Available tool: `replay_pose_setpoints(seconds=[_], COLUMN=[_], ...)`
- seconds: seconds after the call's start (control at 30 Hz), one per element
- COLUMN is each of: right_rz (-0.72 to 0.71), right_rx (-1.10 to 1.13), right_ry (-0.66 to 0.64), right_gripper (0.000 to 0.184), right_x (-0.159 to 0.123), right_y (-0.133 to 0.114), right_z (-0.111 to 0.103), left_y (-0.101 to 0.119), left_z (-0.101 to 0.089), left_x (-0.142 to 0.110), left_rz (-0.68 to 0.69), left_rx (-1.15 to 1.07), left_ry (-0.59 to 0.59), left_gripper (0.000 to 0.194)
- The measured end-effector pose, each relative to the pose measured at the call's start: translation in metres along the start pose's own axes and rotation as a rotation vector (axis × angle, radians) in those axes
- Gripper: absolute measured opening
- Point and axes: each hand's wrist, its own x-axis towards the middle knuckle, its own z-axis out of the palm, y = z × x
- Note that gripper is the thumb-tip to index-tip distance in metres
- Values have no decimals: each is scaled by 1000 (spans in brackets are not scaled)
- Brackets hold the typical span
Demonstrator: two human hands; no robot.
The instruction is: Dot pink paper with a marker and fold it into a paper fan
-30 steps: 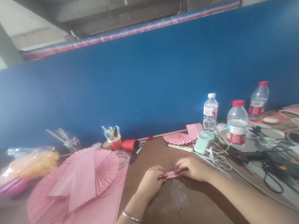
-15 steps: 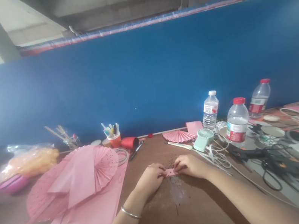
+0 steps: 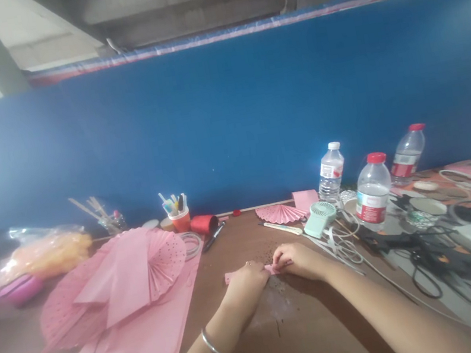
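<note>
A narrow folded strip of pink paper point(image 3: 232, 276) lies on the brown table point(image 3: 289, 336) in front of me. My left hand point(image 3: 248, 280), with a bangle on its wrist, presses down on the strip's middle with curled fingers. My right hand point(image 3: 297, 259) pinches the strip's right end between thumb and fingers. The strip's left end sticks out past my left hand. Most of the strip is hidden under both hands.
Pink pleated paper fans and sheets point(image 3: 131, 284) lie at the left. A cup of pens point(image 3: 179, 216), a red roll point(image 3: 202, 225), a small fan point(image 3: 320, 218), three water bottles point(image 3: 371, 190) and tangled cables point(image 3: 433, 252) crowd the back and right. A blue partition point(image 3: 227, 123) stands behind.
My left hand has slid right over the strip, so the strip's left end now shows beyond it. My right hand keeps its pinch on the right end.
</note>
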Motion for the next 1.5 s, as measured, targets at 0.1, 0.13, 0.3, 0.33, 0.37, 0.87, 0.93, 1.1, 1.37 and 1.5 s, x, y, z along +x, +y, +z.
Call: replay_pose_setpoints(seconds=[0.1, 0.13, 0.3, 0.33, 0.37, 0.87, 0.93, 1.1, 1.37, 1.5], right_rz=[30, 44, 199, 221, 234, 226, 226, 226, 221, 205], right_rx=[37, 47, 114, 131, 147, 162, 154, 142, 172, 161], right_ry=[-19, -27, -42, -43, -41, -75, -84, -90, -90, -84], right_gripper=[27, 25, 20, 20, 20, 26, 25, 24, 27, 28], right_x=[-1, -2, -8, -9, -10, -11, -11, -10, -11, -11], right_y=[4, 7, 29, 32, 35, 34, 33, 35, 40, 39], right_z=[-2, -3, -14, -16, -18, -23, -23, -22, -20, -20], left_y=[3, 3, -1, -1, -2, 0, 1, 0, 1, 0], left_z=[-2, -1, 3, 3, 3, 7, 7, 6, 6, 8], left_x=[-1, -1, -3, -3, -3, 1, 1, -2, -2, -1], left_rz=[-28, -23, 94, 101, 105, 74, 71, 132, 130, 147], left_rx=[19, 30, 72, 71, 68, 29, 30, 67, 86, 96], left_ry=[-23, -20, 84, 98, 107, 106, 105, 147, 132, 151], left_gripper=[25, 24, 21, 21, 21, 21, 22, 25, 27, 25])
